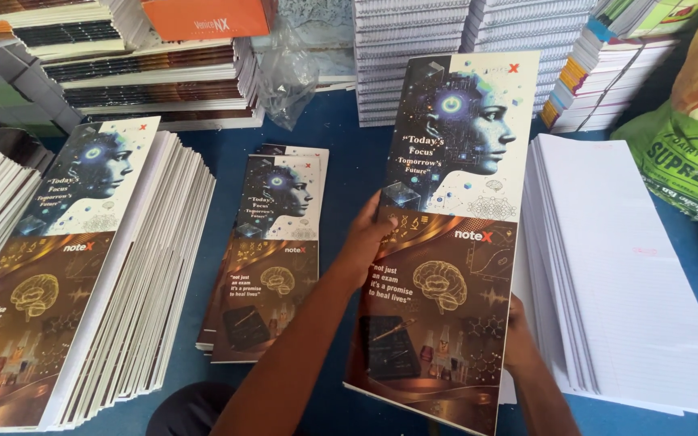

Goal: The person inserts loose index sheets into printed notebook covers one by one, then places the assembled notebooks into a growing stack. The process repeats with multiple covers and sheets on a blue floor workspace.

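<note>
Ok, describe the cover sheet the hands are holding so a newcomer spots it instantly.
On the blue table, between the short middle pile of covers and the white ruled paper stack, stands one long printed cover sheet. Unlike the rest, it is lifted, gripped by the left hand and right hand.

Two hands (365, 242), three printed cover sheets on view, one stack of ruled paper (632, 266), one green sack (688, 161)
</note>
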